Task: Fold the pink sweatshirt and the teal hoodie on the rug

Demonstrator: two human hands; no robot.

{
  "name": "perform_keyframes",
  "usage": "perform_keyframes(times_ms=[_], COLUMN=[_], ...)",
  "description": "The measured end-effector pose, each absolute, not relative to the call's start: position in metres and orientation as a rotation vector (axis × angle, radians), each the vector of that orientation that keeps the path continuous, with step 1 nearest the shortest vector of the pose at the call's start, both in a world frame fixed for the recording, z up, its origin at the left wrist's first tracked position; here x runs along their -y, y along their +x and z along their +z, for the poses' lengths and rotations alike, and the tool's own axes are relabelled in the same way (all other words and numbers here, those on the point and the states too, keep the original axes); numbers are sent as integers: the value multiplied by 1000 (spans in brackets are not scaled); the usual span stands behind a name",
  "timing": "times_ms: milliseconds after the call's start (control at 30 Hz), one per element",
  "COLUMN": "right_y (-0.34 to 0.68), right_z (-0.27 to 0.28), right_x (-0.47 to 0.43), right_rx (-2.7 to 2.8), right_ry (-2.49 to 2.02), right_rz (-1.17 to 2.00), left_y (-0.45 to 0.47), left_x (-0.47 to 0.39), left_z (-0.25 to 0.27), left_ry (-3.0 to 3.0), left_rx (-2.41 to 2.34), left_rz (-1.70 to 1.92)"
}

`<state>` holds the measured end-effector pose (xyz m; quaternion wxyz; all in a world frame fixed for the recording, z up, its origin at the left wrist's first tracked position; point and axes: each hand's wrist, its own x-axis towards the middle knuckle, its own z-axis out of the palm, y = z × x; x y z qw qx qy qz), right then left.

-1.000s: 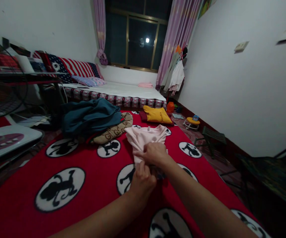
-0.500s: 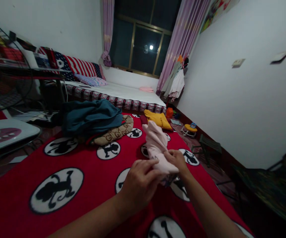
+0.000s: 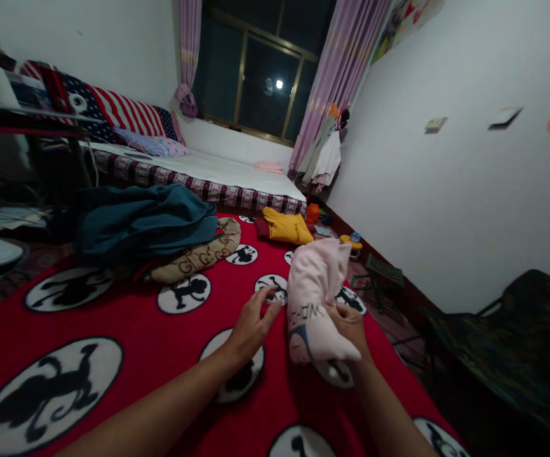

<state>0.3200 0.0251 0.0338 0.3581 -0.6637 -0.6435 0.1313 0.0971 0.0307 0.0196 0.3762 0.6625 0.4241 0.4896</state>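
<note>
Gripping here, live on my feed: my right hand (image 3: 348,327) has its fingers closed on the right edge of the bundled pink garment (image 3: 315,279), right of centre in the frame, over the red blanket (image 3: 155,374). My left hand (image 3: 251,327), mid-frame, sits just beside it, fingers parted! Beyond, a yellow garment (image 3: 288,228); at left, teal cloth (image 3: 146,219) heaped against patterned tan fabric (image 3: 208,254).

Right fingers (image 3: 346,312) partly hidden by pink garment (image 3: 314,279); chair (image 3: 498,339) (camouflage, seemingly) cut by right edge.
</note>
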Motion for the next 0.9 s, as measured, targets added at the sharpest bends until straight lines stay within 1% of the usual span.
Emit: perform_keyframes(times_ms=[67, 167, 233, 300, 400, 467, 567, 633, 700, 800, 900], right_y=[293, 246, 221, 205, 205, 218, 240, 248, 244, 221, 194], right_z=[46, 68, 78, 81, 77, 72, 68, 69, 74, 83, 88], right_x=[-28, -27, -25, -24, -27, -32, -40, -42, -40, -32, -24], right_rx=[1688, 1886, 1961, 1907, 1716, 1636, 1707, 1853, 1977, 2100, 2234], right_ry=[-1682, -1724, -1805, -1925, -2095, -2178, -2258, -2201, -2059, -1903, -1887], right_rz=[325, 188, 89, 22, -5, 35, 132, 130, 60, -52, -120], left_y=[95, 83, 73, 65, 59, 57, 55, 54, 57, 64, 68], left_x=[-32, -35, -35, -35, -34, -36, -37, -36, -32, -24, -19], left_z=[29, 35, 32, 25, 15, 16, 29, 38, 41, 38, 38], left_ry=[1629, 1695, 1766, 1815, 1809, 1783, 1737, 1695, 1623, 1384, 1065], left_rx=[-1115, -1240, -1326, -1372, -1390, -1436, -1483, -1453, -1397, -1203, -974], left_rz=[1332, 1492, 1539, 1534, 1513, 1503, 1442, 1352, 1292, 1334, 1352])
